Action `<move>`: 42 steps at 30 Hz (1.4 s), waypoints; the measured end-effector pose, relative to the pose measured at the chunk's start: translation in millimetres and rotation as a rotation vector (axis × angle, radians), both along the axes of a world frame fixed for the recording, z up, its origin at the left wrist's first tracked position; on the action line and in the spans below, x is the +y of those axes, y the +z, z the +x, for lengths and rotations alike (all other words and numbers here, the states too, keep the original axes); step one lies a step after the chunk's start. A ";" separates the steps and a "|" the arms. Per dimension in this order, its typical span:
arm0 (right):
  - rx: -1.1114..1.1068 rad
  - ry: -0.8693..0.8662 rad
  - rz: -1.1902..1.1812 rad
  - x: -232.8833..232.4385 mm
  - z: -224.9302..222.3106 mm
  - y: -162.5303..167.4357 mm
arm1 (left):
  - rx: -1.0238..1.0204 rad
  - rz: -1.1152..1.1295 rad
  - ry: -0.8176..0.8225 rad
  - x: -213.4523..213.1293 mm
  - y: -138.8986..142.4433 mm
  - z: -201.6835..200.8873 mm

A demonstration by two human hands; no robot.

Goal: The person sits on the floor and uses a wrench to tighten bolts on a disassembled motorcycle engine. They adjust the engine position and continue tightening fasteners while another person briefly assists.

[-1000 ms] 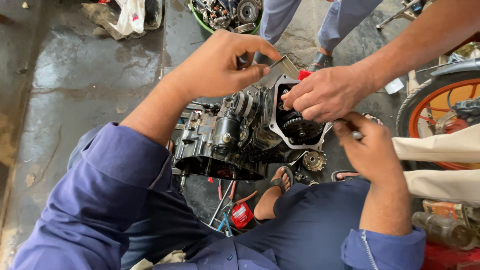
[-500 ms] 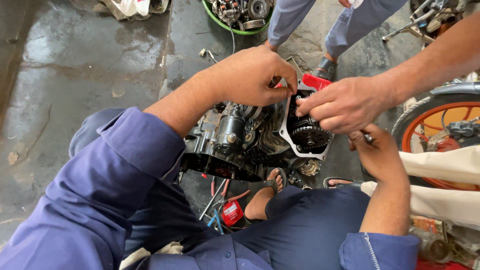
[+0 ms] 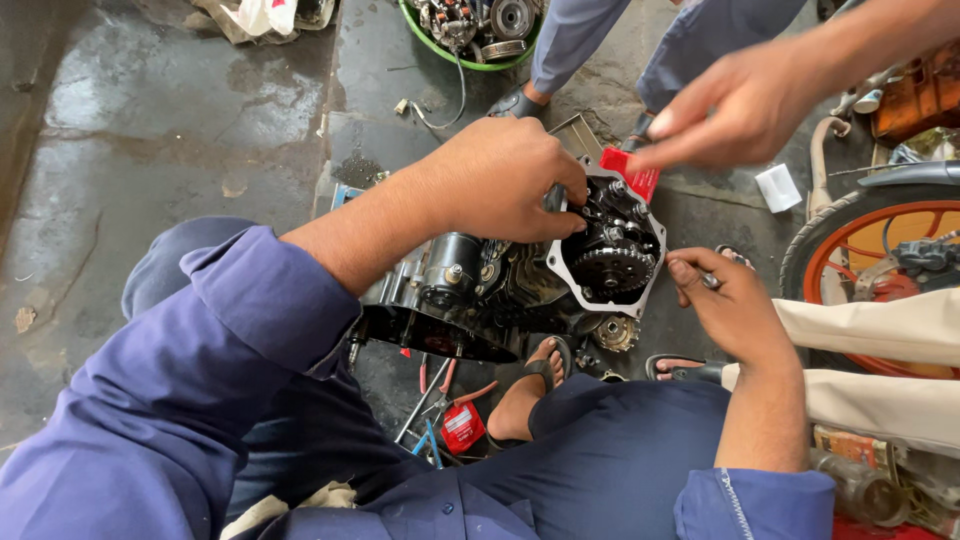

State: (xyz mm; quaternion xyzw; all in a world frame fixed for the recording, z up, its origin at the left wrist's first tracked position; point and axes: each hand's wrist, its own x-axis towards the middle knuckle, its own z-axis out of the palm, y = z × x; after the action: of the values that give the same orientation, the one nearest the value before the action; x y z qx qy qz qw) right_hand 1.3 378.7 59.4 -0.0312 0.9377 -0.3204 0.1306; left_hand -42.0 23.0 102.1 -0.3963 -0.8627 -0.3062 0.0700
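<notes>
Engine, greasy toothed metal, gripped by left hand; right hand fingers pinching small part.

A green basin full of metal engine parts sits at the top of the view on the wet concrete floor. Left of the basin lies a crumpled white rag. Just right of the basin stand a person's legs in blue-grey trousers, with a dark shoe beside the basin's rim. Farther right of the basin, a small white box lies on the floor, and beyond it an orange-rimmed wheel shows at the right edge. Well below the basin, red-handled pliers and a small red canister lie together beside a sandalled foot.
</notes>
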 end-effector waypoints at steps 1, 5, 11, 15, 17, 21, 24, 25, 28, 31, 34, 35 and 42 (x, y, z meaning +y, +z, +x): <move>0.000 0.012 -0.007 -0.9 -0.9 -1.0 | 0.007 -0.019 0.020 2.6 0.5 1.1; 0.024 0.056 0.044 -1.4 -3.4 -4.2 | 0.019 -0.025 0.059 7.8 1.7 1.8; -0.008 0.079 -0.033 1.8 -3.6 -7.9 | 0.015 0.012 0.060 10.9 -1.8 1.3; -0.001 0.082 -0.021 3.7 -4.8 -9.2 | -0.020 0.067 0.058 11.5 -4.4 1.1; -0.001 0.074 -0.034 4.2 -5.2 -9.8 | -0.039 0.080 0.058 11.7 -4.2 0.5; -0.006 0.052 -0.058 2.8 -3.9 -9.3 | -0.051 0.046 0.062 12.7 -1.4 -0.2; 0.003 0.051 -0.046 -1.7 -2.5 -4.6 | -0.086 0.029 0.068 12.9 0.5 -0.5; 0.007 0.051 -0.036 -4.2 -2.3 -1.8 | -0.084 0.032 0.066 13.2 0.8 -0.7; 0.084 -0.063 0.038 -15.4 -2.0 9.4 | -0.093 0.054 0.060 13.2 0.3 -0.4; 0.249 -0.182 0.068 -30.4 0.0 24.7 | -0.046 0.053 0.032 11.9 -0.5 -2.3; 0.539 0.064 -0.042 -45.7 2.8 44.6 | -0.091 0.280 -0.001 10.6 -1.8 -8.5; 0.543 0.126 -0.052 -51.6 3.1 51.0 | -0.128 0.393 -0.012 9.8 -2.5 -11.8; 0.458 0.244 -0.016 -99.4 -0.5 69.8 | -0.055 0.453 -0.175 9.5 -11.9 -28.1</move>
State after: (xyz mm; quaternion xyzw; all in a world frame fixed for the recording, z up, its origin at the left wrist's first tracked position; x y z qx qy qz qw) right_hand 0.8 279.3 129.1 -0.2171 0.9295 -0.2944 -0.0479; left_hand -70.1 32.5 90.2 -0.4353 -0.7362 -0.5072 0.1068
